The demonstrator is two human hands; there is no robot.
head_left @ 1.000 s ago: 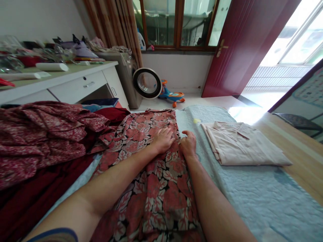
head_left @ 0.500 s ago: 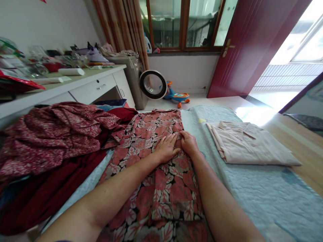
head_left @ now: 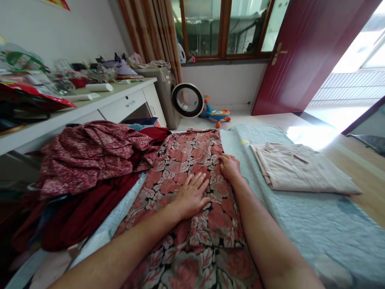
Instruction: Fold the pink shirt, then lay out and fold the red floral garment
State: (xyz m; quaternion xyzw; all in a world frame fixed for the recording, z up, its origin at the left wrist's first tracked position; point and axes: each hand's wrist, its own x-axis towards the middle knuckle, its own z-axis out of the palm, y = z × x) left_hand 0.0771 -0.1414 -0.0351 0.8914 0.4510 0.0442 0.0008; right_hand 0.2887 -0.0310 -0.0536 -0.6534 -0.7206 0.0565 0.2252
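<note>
A floral shirt in coral, grey and black lies spread on the light blue quilted bed cover, its collar toward the far end. One sleeve is laid down over its front, with the cuff toward me. My left hand rests palm down on the shirt, fingers spread. At the shirt's right edge, my right hand has its fingers bent around the fabric; the fingertips are partly hidden.
To the right lies a folded cream shirt on the bed cover. A heap of patterned red clothing and dark red cloth is at left. Beyond stand a cluttered desk, a washing machine with its door open, and a blue ride-on toy.
My left hand has slid slightly toward me and left, away from my right hand. My right hand has shifted slightly right, staying at the shirt's edge. The view has turned a little left.
</note>
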